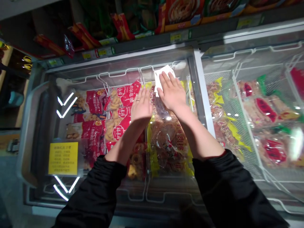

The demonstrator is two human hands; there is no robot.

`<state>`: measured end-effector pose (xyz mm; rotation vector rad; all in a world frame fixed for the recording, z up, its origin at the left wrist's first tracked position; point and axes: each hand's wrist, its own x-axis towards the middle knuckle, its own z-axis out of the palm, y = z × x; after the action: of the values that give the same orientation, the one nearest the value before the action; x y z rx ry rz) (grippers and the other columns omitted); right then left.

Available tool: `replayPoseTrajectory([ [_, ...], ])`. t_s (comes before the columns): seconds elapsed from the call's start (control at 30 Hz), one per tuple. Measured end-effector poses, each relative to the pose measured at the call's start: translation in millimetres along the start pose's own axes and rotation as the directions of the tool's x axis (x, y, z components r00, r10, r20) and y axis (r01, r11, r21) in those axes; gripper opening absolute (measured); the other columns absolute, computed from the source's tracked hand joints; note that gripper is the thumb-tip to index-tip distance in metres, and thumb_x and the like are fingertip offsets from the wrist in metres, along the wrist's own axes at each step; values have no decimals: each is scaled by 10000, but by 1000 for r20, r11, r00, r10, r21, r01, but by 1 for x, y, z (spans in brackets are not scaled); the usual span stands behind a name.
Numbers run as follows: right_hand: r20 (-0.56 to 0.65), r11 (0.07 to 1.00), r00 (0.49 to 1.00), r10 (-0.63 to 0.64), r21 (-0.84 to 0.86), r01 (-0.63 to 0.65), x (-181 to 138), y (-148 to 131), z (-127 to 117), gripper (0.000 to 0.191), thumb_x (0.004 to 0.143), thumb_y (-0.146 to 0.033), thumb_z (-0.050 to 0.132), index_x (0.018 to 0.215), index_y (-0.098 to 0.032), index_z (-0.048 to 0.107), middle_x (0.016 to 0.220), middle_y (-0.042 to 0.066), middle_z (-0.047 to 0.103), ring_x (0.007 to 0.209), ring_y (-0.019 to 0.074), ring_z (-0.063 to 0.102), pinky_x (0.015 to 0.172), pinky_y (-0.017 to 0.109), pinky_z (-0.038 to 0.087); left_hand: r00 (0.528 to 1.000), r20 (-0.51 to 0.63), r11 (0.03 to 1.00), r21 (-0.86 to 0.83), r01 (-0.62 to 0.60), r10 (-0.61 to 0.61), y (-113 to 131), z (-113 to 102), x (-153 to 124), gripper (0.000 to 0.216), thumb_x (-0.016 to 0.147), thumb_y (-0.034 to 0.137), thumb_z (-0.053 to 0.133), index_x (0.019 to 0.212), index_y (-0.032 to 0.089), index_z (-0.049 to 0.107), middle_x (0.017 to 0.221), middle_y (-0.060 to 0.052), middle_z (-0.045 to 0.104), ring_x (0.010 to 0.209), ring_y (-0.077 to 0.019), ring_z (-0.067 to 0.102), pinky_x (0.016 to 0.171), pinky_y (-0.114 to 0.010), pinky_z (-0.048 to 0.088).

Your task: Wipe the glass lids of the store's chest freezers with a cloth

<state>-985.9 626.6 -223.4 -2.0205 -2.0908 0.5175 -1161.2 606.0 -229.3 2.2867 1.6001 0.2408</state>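
White sheet (157,81) under right fingers (167,81), on glass lid (51,118).

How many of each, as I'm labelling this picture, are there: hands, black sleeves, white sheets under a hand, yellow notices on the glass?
Left hand, right hand: 2
Black sleeves: 2
White sheet: 1
Yellow notice: 1
Total: 6
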Motion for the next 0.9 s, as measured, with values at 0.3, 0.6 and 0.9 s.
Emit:
replayPoseTrajectory([
  [0.3, -87, 996, 993, 84, -30, -87, -52, -14, 27, 732, 1100, -416, 182, 1786, -194, 58, 1821, 23, 279, 1698, 364, 212, 1373, 659, 210, 1000, -12, 1000, -7, 11, -11, 3, -4, -4, 704, 995, 111, 426, 1699, 116, 397, 1772, -124, 403, 1674, -281, 321, 1411, -462, 226],
  [0.6, -10, 999, 1000, -2, -37, 2, 8, 23, 0, 732, 1107, -449, 223, 1789, -206, 117, 1846, 41, 226, 1707, 353, 174, 1366, 665, 174, 997, -74, 1000, 10, -4, 5, 2, 1, -8, 771, 972, 74, 441, 1731, 168, 345, 1765, -85, 426, 1670, -293, 329, 1413, -500, 251],
  [0.9, -96, 995, 993, 66, -70, -73, -53, 22, 8, 719, 1103, -406, 203, 1791, -217, 123, 1825, 40, 293, 1696, 343, 231, 1362, 655, 231, 996, -90, 999, -47, -26, 22, 7, -5, -12, 758, 989, 82, 448, 1731, 209, 357, 1741, -63, 456, 1658, -276, 356, 1398, -528, 308],
])
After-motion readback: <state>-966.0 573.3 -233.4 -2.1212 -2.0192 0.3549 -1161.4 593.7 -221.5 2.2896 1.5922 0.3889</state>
